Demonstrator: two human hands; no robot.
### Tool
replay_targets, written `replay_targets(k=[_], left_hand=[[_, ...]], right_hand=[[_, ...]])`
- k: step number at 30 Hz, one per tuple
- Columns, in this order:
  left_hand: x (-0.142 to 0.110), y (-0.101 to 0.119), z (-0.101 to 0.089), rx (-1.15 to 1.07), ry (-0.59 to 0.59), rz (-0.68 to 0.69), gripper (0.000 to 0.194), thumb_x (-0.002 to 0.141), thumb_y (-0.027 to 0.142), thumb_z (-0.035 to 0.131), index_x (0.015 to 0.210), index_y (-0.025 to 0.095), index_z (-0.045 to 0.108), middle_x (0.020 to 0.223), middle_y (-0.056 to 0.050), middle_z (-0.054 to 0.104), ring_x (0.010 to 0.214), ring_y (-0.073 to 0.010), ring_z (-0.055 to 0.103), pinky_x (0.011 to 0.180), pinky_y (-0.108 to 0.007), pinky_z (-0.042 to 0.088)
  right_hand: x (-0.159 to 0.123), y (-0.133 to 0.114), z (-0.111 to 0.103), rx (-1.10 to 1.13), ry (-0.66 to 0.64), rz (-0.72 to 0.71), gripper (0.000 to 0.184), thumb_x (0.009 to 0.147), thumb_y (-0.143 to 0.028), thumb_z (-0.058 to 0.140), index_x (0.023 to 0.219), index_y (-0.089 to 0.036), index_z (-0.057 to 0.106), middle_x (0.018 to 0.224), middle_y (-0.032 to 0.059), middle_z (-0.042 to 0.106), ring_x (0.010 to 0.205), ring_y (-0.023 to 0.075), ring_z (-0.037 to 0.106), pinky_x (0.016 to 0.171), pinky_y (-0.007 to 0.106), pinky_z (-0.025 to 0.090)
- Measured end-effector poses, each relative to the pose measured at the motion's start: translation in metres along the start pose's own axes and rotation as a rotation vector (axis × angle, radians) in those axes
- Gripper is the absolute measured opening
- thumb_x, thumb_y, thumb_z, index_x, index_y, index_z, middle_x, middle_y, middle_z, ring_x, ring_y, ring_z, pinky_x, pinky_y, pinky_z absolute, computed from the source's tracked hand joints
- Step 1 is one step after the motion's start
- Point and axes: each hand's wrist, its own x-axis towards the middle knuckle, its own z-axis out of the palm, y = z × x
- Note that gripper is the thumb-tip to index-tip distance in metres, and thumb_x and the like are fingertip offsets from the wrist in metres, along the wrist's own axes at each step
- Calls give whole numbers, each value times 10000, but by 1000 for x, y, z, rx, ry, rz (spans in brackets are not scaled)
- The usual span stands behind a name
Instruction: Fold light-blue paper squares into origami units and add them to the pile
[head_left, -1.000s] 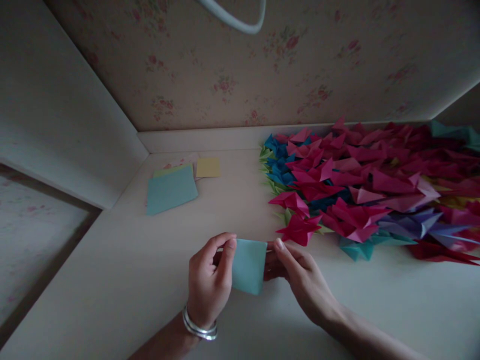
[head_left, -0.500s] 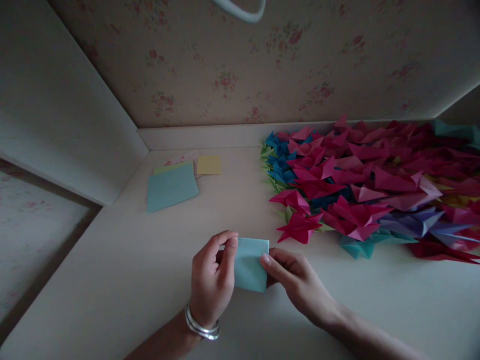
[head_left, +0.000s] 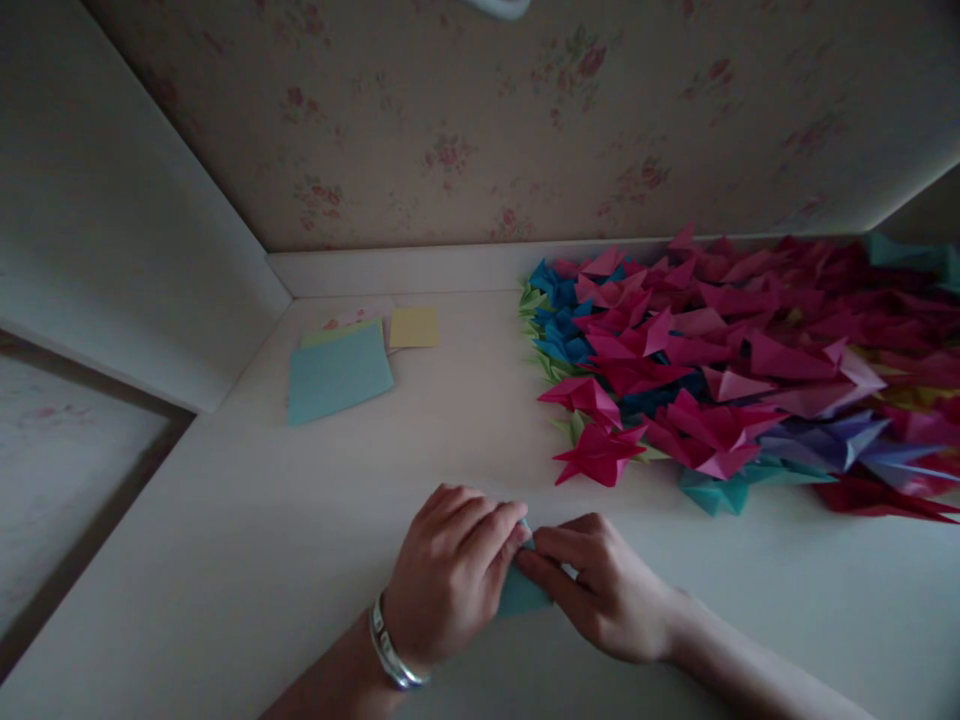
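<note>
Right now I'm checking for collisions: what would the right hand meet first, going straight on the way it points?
The right hand would likely meet the left hand first, at the blue-green paper; whether the hands touch is unclear.

Behind the held paper [head_left: 523, 594], sheets [head_left: 341, 375] lie left, folded pieces [head_left: 705, 430] right.

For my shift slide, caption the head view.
Left hand and right hand hold light-blue paper at a white table, colourful folded papers spread at right.
</note>
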Motion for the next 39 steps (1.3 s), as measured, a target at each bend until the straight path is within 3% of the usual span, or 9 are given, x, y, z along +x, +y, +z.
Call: replay_targets(k=[5,11,14,20,24,27,33,39], left_hand=[[4,5,-14,-310,-99,-168,134,938,118,560,887,174,671,796,-36,722,733,-173,623,746,-317,483],[5,4,-18,-451,4,-502,212,974,270,542,830,187,674,694,-7,600,619,-144,545,588,-262,419],[5,2,-16,-492,5,-581,223,968,313,556,824,193,677,681,8,568,608,-138,518,571,-252,401],[3,-1,-18,-547,41,-674,236,948,366,582,820,186,666,663,24,550,575,-121,465,537,-234,365],[3,-2,-19,-695,22,-756,260,933,409,599,801,192,651,612,49,474,528,-100,404,482,-216,305],[4,-2,-20,-909,-9,-864,275,905,467,629,864,202,689,599,51,455,517,-92,396,467,-201,291],[4,4,-17,-1419,-52,-1027,357,810,518,730,1009,221,745,732,-3,593,591,-104,524,550,-208,426],[0,5,-10,-1507,-17,-1035,368,755,502,792,987,216,779,728,-15,636,616,-116,575,571,-215,472]], right_hand=[[0,1,-2,-93,7,-78,374,1020,-283,432,682,-190,563,563,-13,476,503,132,425,521,293,274],[2,-3,-8,151,99,78,361,1034,-347,430,785,-183,633,637,33,658,577,152,633,571,254,446],[2,-2,-10,175,150,125,368,1020,-379,456,769,-181,638,570,14,635,518,144,613,521,247,435],[2,-5,-15,240,135,132,432,1023,-383,444,696,-177,636,631,43,690,595,152,647,582,253,460],[2,-8,-17,302,178,173,449,1012,-412,461,675,-174,637,592,42,685,565,153,631,557,258,438],[2,-4,-17,476,148,223,466,982,-457,516,635,-172,639,597,48,694,566,150,610,563,263,422],[3,7,-11,1145,166,389,396,809,-464,758,604,-157,615,448,-15,604,397,103,513,437,227,304],[7,1,-7,1277,166,443,463,761,-513,780,549,-155,578,405,-32,539,360,79,449,407,200,297]])
